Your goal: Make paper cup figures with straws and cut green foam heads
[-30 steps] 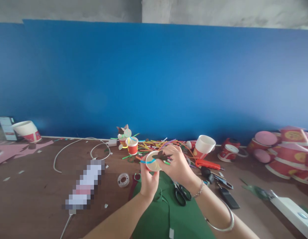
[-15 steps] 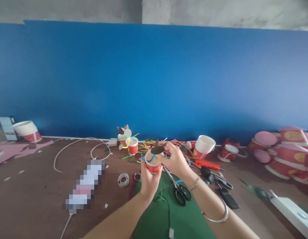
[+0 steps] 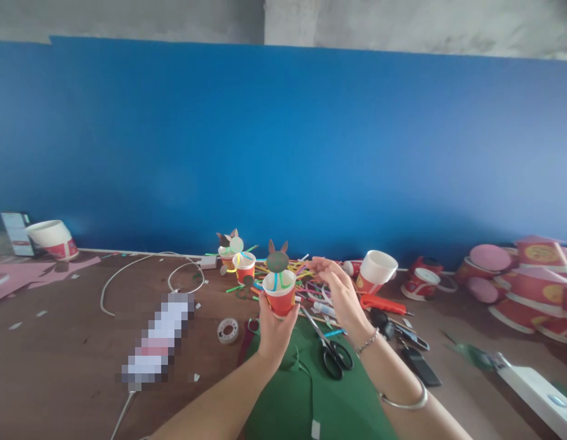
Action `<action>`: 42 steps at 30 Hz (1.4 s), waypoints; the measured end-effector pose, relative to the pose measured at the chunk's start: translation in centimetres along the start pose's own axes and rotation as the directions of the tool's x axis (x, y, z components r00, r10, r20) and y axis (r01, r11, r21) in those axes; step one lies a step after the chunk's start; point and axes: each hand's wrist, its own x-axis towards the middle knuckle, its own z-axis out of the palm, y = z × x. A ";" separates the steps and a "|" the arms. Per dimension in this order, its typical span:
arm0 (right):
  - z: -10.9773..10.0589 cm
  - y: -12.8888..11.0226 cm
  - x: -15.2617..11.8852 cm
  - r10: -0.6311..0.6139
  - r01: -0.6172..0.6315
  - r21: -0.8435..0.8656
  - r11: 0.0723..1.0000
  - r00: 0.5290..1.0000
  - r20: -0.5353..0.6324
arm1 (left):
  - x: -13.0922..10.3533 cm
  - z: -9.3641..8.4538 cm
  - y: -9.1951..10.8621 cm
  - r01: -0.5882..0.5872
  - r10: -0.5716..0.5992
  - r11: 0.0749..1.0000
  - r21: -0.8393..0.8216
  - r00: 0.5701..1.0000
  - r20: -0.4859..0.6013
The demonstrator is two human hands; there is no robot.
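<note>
Left hand [image 3: 277, 336]: clamped round our red cup [image 3: 281, 299] — likely to steady it
Right hand [image 3: 341, 293]: fingers apart, holding nothing

No readable text or numbers.

The small round paper cup [image 3: 280, 302] is red with 1 white rim, the flat paper sheet [image 3: 320, 397] is plain dark green.
</note>
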 end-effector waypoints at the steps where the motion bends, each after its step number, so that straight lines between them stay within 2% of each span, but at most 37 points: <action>1: 0.1 0.6 -0.1 0.033 -0.033 0.018 0.999 0.999 0.028 | 0.0 0.0 0.1 0.022 -0.022 1.000 -0.022 1.000 -0.002; 3: 0.5 1.8 -0.7 0.120 -0.125 0.019 0.992 0.980 0.161 | 0.1 0.1 0.2 0.057 -0.058 0.994 -0.089 0.998 0.000; 5: 1.5 2.8 -1.6 0.178 -0.181 -0.017 0.983 0.941 0.287 | 0.1 0.2 0.1 0.077 -0.072 0.977 -0.197 0.997 0.030; 7: 2.7 3.4 -2.4 0.193 -0.178 -0.075 0.981 0.925 0.327 | 0.0 0.2 -0.2 0.086 -0.064 0.946 -0.313 0.995 0.081; 9: 3.8 3.9 -2.5 0.196 -0.169 -0.113 0.979 0.930 0.310 | 0.1 0.3 -0.7 0.078 -0.043 0.938 -0.338 0.993 0.108; 11: 4.6 4.2 -1.7 0.178 -0.154 -0.108 0.982 0.946 0.273 | 0.1 0.2 -1.2 0.040 -0.025 0.971 -0.237 0.998 0.064; 14: 5.4 4.7 1.2 0.154 -0.131 -0.109 0.985 0.961 0.230 | 0.2 0.1 -1.9 -0.029 0.028 0.999 -0.028 0.998 -0.054; 16: 5.9 5.3 3.5 0.180 -0.142 -0.173 0.975 0.957 0.229 | 0.2 -0.1 -2.2 -0.072 0.077 0.996 0.060 0.994 -0.083; 19: 6.9 6.7 6.3 0.204 -0.137 -0.276 0.951 0.951 0.233 | 0.1 -0.2 -2.4 -0.118 0.126 0.987 0.110 0.989 -0.075; 22: 7.9 7.9 7.5 0.202 -0.120 -0.312 0.942 0.948 0.245 | 0.1 -0.3 -2.5 -0.146 0.155 0.983 0.111 0.985 -0.078; 27: 8.8 8.5 7.6 0.219 -0.109 -0.389 0.915 0.942 0.253 | 0.1 -0.3 -2.5 -0.158 0.168 0.981 0.115 0.983 -0.078; 35: 8.7 8.2 7.2 0.213 -0.090 -0.533 0.841 0.961 0.174 | 0.0 -0.4 -2.6 -0.190 0.197 0.974 0.125 0.979 -0.048; 42: 8.8 7.6 6.0 0.158 -0.020 -0.688 0.725 0.978 0.138 | 0.0 -0.4 -2.7 -0.208 0.213 0.972 0.104 0.976 -0.038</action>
